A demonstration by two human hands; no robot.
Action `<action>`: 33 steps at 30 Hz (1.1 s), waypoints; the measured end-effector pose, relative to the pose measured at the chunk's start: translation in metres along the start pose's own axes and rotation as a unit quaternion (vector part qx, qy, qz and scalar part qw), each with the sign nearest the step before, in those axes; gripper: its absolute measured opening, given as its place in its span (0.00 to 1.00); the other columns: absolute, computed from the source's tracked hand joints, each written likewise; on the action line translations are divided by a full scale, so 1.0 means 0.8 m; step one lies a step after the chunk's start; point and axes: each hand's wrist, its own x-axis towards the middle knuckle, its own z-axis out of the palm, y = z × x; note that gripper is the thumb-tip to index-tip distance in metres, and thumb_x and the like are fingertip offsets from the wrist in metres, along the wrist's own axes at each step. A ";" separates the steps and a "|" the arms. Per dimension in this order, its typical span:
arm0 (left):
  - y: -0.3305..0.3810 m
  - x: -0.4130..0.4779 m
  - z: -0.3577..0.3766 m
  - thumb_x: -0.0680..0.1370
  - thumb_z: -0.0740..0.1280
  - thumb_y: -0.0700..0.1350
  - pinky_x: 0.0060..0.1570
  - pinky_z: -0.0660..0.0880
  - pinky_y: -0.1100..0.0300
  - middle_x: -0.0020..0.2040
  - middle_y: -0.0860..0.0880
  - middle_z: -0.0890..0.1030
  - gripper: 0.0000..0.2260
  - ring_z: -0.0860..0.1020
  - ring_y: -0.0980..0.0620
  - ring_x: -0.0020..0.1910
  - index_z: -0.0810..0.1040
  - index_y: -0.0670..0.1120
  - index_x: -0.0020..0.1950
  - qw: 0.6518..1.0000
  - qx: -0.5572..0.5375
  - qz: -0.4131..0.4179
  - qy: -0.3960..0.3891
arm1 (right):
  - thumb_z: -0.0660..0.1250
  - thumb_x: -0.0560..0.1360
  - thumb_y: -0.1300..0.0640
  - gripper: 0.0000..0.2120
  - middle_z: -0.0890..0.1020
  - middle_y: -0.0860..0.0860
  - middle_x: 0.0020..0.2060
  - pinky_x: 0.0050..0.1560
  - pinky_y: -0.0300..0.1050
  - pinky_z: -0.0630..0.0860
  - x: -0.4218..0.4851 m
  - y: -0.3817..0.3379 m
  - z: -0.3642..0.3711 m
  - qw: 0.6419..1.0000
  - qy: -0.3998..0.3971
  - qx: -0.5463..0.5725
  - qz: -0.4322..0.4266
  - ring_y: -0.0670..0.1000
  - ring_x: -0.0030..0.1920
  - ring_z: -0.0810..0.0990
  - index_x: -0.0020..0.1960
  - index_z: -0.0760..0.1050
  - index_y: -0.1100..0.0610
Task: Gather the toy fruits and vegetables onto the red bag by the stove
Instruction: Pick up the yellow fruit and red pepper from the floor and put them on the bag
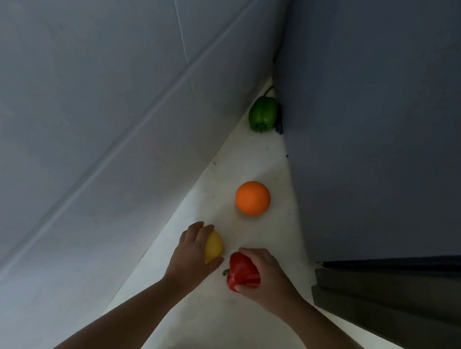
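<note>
Between grey walls [89,104], on a narrow white counter [253,159], the left hand [192,251] curls round a smooth yellow toy lemon [214,246] and the right hand [266,273] grips a glossy red plastic pepper [242,272], both probably light, hard, slippery, best held around the middle.

Head-worn view, steeply down over counter [256,160]

Both forearms bare, extended forward from the lower edge of view, converging. Left hand [191,252]: back up, fingers curled over the yellow toy fruit [214,246], thumb along its near side. Right hand [268,276]: fingers wrapped over the red toy pepper [243,272], thumb at its near end. Hands close together, not touching.
</note>
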 end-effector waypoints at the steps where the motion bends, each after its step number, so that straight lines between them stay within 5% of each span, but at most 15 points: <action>1: 0.000 0.000 0.001 0.72 0.70 0.53 0.61 0.67 0.58 0.72 0.47 0.60 0.33 0.61 0.47 0.69 0.60 0.48 0.72 1.000 -0.001 -0.001 0.000 | 0.73 0.67 0.50 0.35 0.64 0.45 0.65 0.60 0.40 0.70 0.000 0.001 0.001 1.000 -0.003 0.002 0.002 0.48 0.64 0.63 0.69 0.60 0.46; 10: -0.008 -0.008 -0.007 0.68 0.74 0.50 0.56 0.69 0.59 0.67 0.46 0.68 0.32 0.67 0.47 0.63 0.66 0.46 0.69 0.996 -0.057 -0.053 0.035 | 0.75 0.64 0.52 0.32 0.65 0.45 0.57 0.54 0.36 0.70 0.007 0.003 0.014 0.997 0.025 0.066 0.029 0.47 0.58 0.68 0.64 0.65 0.46; 15: 0.000 -0.039 -0.040 0.65 0.76 0.46 0.52 0.68 0.61 0.62 0.47 0.71 0.30 0.70 0.48 0.59 0.70 0.45 0.65 0.987 -0.110 -0.088 0.075 | 0.70 0.67 0.61 0.19 0.70 0.49 0.51 0.48 0.30 0.67 -0.010 -0.019 0.001 0.991 0.088 0.087 0.043 0.51 0.55 0.74 0.55 0.70 0.49; 20: 0.017 -0.085 -0.081 0.65 0.76 0.45 0.51 0.70 0.60 0.62 0.48 0.70 0.30 0.70 0.48 0.58 0.70 0.45 0.65 0.983 -0.120 -0.117 0.070 | 0.73 0.66 0.48 0.38 0.62 0.52 0.66 0.57 0.44 0.71 -0.021 -0.063 0.015 0.995 0.036 0.005 0.090 0.54 0.66 0.62 0.71 0.58 0.47; 23: 0.008 -0.087 -0.085 0.65 0.76 0.45 0.49 0.69 0.60 0.61 0.50 0.69 0.30 0.71 0.48 0.57 0.69 0.46 0.65 0.978 -0.133 -0.135 0.082 | 0.72 0.68 0.47 0.39 0.57 0.53 0.70 0.59 0.45 0.71 -0.009 -0.075 0.039 0.995 0.029 -0.032 0.091 0.54 0.68 0.58 0.72 0.54 0.45; 29: -0.019 -0.073 -0.071 0.65 0.76 0.44 0.48 0.69 0.62 0.56 0.55 0.67 0.29 0.70 0.52 0.53 0.69 0.48 0.64 0.969 -0.174 -0.139 0.106 | 0.72 0.66 0.49 0.27 0.66 0.52 0.59 0.55 0.44 0.72 0.007 -0.052 0.064 0.994 -0.015 -0.055 0.094 0.53 0.58 0.67 0.62 0.68 0.50; 33: -0.006 -0.075 -0.085 0.65 0.76 0.43 0.49 0.68 0.63 0.56 0.55 0.68 0.29 0.71 0.53 0.54 0.70 0.48 0.63 0.969 -0.184 -0.118 0.114 | 0.74 0.64 0.52 0.23 0.67 0.50 0.51 0.53 0.41 0.71 0.004 -0.070 0.036 0.993 0.047 0.024 0.102 0.53 0.54 0.71 0.57 0.71 0.51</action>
